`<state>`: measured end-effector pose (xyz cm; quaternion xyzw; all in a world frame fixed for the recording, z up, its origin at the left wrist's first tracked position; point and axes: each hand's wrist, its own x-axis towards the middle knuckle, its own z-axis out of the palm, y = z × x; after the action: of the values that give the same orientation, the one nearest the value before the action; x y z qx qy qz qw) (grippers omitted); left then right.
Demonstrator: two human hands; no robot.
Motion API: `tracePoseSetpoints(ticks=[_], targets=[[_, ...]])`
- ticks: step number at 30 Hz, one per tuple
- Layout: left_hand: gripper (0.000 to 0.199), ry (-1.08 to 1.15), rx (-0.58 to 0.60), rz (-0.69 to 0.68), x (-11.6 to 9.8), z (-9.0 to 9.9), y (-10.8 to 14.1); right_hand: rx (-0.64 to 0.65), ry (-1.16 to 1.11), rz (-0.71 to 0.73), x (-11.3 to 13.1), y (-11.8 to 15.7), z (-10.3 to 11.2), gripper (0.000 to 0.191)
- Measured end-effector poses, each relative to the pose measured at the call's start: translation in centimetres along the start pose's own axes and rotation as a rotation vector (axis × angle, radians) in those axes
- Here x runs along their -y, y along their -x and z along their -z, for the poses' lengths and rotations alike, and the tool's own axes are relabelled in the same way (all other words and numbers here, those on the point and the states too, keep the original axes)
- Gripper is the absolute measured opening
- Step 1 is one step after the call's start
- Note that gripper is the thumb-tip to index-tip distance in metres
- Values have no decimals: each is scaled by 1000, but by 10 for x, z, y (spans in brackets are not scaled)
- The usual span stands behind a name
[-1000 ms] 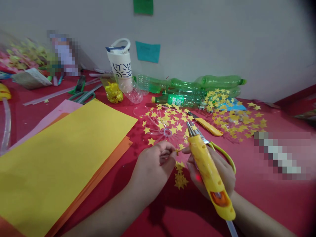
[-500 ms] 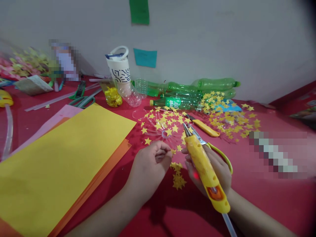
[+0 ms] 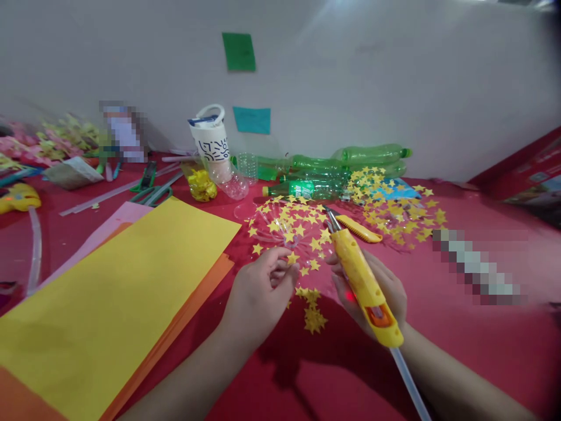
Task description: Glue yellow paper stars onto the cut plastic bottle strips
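Note:
A yellow hot glue gun (image 3: 366, 286) is in my right hand (image 3: 388, 292), its metal nozzle tilted up and away, with a clear glue stick (image 3: 409, 383) trailing from its back end. A red light glows beside my fingers. My left hand (image 3: 263, 286) pinches a small yellow paper star (image 3: 293, 258) between thumb and fingers. Beyond the hands lies a clear plastic piece cut into curved strips (image 3: 274, 237), dotted with several yellow stars. Between my hands and nearer me, a small pile of loose stars (image 3: 314, 318) rests on the red table (image 3: 350, 392).
Yellow paper (image 3: 118, 298) over orange and pink sheets covers the left side. A yellow box cutter (image 3: 360, 228) lies behind the glue gun. Green bottles (image 3: 372, 154), a patterned cup (image 3: 213, 143) and another star-covered piece (image 3: 394, 213) stand farther back. Another glue gun (image 3: 20, 197) lies far left.
The view has tilted up slightly. My left hand has turned a little, and the star at its fingertips now shows more fully. The glue gun stays in my right hand.

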<state>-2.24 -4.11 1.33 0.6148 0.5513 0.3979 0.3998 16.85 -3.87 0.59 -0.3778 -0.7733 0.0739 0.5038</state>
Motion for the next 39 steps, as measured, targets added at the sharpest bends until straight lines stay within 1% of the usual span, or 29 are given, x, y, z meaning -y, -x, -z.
tracePoseSetpoints(ticks=[5,8,11,13,15,17,18,20,21,23,26,27,29,30,32,33,34,36,39], targets=[[31,-352,-62,-187,-1,7,1,-103,59,12,-7,-3,3,17],[26,-477,-144,-240,-2,12,1,-108,-6,-21,-10,-5,5,17],[13,-439,-256,-225,-5,20,-3,-90,-103,-145,-12,-4,7,13],[11,-308,-307,-178,-6,25,-8,-103,-150,-234,-14,-3,8,8],[14,-137,-321,-114,-5,31,-13,-125,-179,-287,-17,-3,9,6],[16,-2,-295,-61,-4,35,-18,-125,-187,-299,-22,-4,12,8],[17,29,-279,-48,-4,36,-18,-113,-187,-296,-24,-5,13,9],[17,27,-225,-59,-7,36,-16,-83,-179,-290,-27,-9,18,11],[16,0,-174,-78,-10,34,-13,-71,-176,-291,-28,-11,20,11],[16,-91,-8,-129,-19,29,-6,-60,-169,-290,-30,-15,24,10],[18,-318,314,-199,-30,18,4,-61,-165,-289,-32,-17,27,9],[19,-408,396,-217,-31,15,7,-59,-162,-287,-32,-16,27,9],[18,-572,488,-231,-27,10,10,-37,-141,-270,-33,-12,28,8],[15,-657,509,-205,-23,8,11,-23,-126,-258,-34,-9,29,7],[12,-783,437,-140,-11,6,13,-2,-102,-239,-33,-3,29,6],[13,-824,395,-127,-5,6,14,2,-96,-230,-33,0,30,6],[14,-848,379,-132,0,6,15,2,-93,-224,-32,2,30,8],[15,-900,358,-197,6,4,19,3,-89,-208,-30,4,32,12],[23,-1108,397,-344,7,0,27,0,-86,-168,-28,5,34,15]])
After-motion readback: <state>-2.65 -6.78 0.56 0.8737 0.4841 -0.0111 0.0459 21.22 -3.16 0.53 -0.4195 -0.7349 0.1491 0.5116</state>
